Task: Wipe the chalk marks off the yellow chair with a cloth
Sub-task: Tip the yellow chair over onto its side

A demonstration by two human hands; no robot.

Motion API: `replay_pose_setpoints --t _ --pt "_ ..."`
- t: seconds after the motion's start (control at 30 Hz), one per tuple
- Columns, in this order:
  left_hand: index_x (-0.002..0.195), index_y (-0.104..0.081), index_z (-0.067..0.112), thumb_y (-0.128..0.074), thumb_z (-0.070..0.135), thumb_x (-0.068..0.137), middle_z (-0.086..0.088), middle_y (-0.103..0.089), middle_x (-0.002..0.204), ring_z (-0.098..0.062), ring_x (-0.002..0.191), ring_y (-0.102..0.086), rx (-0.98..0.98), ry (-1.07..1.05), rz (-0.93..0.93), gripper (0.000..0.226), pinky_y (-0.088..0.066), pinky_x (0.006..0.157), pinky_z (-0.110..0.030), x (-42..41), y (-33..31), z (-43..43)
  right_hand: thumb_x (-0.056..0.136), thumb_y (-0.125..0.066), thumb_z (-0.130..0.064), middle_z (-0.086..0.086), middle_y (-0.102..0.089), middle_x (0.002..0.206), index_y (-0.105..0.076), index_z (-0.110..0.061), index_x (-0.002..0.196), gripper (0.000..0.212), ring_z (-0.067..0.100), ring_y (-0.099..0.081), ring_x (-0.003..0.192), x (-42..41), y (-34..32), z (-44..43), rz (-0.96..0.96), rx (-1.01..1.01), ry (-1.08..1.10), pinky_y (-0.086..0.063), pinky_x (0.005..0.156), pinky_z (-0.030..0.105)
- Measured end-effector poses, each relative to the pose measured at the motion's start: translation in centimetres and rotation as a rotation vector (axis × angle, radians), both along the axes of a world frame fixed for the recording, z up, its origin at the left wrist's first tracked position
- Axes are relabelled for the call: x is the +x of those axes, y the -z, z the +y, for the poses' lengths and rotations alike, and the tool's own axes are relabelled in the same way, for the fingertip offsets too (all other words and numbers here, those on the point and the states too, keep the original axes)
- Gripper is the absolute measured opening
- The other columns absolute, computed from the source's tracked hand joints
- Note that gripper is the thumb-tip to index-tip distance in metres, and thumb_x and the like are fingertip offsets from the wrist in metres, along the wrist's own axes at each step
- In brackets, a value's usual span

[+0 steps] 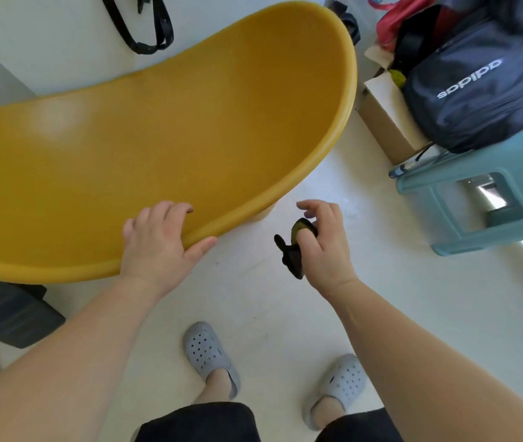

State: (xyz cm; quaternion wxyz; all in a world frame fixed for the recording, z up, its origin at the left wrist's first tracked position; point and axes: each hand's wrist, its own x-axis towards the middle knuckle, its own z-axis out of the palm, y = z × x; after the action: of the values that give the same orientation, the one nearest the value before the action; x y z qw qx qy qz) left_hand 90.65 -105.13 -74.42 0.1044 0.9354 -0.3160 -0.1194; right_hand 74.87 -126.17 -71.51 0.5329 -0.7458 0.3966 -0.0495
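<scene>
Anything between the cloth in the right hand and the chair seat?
Nothing visible. The right hand holds the dark cloth over the floor beside the rim of the yellow chair; the left hand grips that rim further left.

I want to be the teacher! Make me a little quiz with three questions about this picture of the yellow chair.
1. True or false: the left hand grips the rim of the yellow chair.
2. What holds the dark cloth? A) the left hand B) the right hand C) nothing, it lies on the floor
3. Fill in the colour: the person's shoes, the ones with little holes, are ____.

Key: 1 true; 2 B; 3 grey.
</scene>
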Motion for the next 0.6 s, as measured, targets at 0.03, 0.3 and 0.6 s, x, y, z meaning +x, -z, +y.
replay_pose_setpoints --t 0.03,0.3,0.6 --pt "0.125 -0.055 0.021 -0.047 0.075 0.084 -0.004 -0.056 0.123 -0.031 0.11 -0.051 -0.033 0.0 -0.033 0.069 -0.036 0.091 -0.048 -0.4 -0.4 -0.2 0.083 -0.039 -0.019 -0.012 -0.042 0.121 -0.053 -0.033 0.115 0.037 0.003 -0.052 0.108 -0.6 0.4 -0.3 0.006 0.014 -0.026 -0.047 0.091 0.023" --pt "0.119 -0.061 0.017 -0.063 0.04 0.085 0.002 -0.062 0.109 -0.025 0.103 -0.056 -0.349 0.146 0.098 0.041 -0.047 0.086 -0.044 -9.3 -2.1 -12.1 0.09 -0.037 -0.007 0.0 -0.047 0.118 -0.05 -0.03 0.103 0.03 0.015 -0.056 0.103 -1.1 3.4 -5.9 -0.005 0.087 -0.022 -0.048 0.089 0.036" --pt "0.117 -0.06 0.025 -0.079 0.023 0.08 0.014 -0.058 0.1 -0.004 0.097 -0.048 -0.432 -0.033 0.334 0.041 -0.043 0.079 -0.017 -14.9 -1.0 -25.4 0.086 -0.043 -0.013 0.006 -0.06 0.112 -0.056 -0.048 0.09 0.038 0.022 -0.063 0.096 -4.3 1.8 -16.5 -0.132 0.116 -0.016 -0.056 0.087 0.046"
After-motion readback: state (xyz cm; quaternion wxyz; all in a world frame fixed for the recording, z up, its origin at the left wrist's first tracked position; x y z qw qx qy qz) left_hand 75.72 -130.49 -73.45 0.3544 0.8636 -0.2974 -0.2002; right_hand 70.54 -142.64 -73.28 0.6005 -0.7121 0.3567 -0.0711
